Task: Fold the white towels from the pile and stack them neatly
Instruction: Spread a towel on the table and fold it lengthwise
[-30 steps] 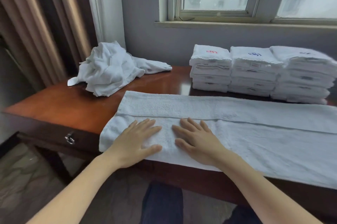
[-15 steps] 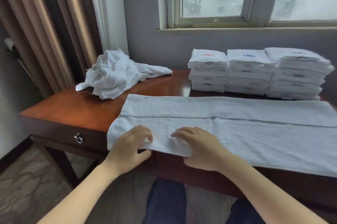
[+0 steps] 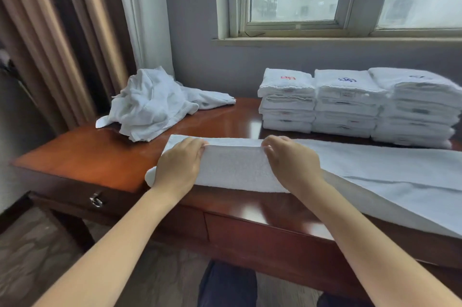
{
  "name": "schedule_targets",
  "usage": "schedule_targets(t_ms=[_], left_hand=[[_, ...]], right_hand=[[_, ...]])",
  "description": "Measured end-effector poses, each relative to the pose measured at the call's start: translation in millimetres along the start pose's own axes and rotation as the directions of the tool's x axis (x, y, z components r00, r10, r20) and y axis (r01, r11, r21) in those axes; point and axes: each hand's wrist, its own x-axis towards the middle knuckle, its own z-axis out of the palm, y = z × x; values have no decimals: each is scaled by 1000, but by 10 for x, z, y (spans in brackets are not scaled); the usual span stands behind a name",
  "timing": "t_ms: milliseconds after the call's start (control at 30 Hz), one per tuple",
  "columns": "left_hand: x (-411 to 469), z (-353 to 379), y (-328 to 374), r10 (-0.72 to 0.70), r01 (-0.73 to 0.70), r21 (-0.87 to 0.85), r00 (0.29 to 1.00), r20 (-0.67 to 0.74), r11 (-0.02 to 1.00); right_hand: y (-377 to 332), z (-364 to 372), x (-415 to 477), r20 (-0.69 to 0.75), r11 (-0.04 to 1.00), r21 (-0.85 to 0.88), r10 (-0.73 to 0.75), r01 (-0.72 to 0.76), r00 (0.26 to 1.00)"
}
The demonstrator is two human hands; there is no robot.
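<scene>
Left hand: I see my left hand [image 3: 178,169] pinching the near edge of the long white terry towel [image 3: 375,171], fingers curled over the lifted fold.
Right hand: my right hand [image 3: 292,164] pinches the same edge, with a stretch of cloth between the two hands.
Towel: spread along the front of the glossy red-brown wooden bench [image 3: 87,156], its left part raised and turned toward the far side.
Pile: crumpled white towels [image 3: 150,104], far left of the bench.
Stacks: three stacks of folded white towels [image 3: 350,104], far right, side by side.
</scene>
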Motion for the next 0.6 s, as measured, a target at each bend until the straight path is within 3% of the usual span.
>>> schedule_targets(t_ms=[200, 333, 433, 533, 600], left_hand=[[517, 240, -155, 35, -38, 72, 999, 42, 997], [789, 481, -249, -5, -63, 329, 980, 201, 942], [826, 659, -202, -25, -74, 414, 974, 227, 907], [703, 848, -58, 65, -115, 202, 969, 237, 973], [623, 942, -25, 30, -24, -26, 950, 311, 999]], right_hand=[[216, 200, 570, -112, 987, -128, -112, 98, 987], [349, 473, 828, 6, 979, -170, -115, 114, 993], [451, 699, 837, 110, 995, -67, -69, 76, 992], [512, 825, 794, 92, 998, 59, -35, 30, 995], [532, 845, 796, 80, 997, 78, -28, 22, 996]])
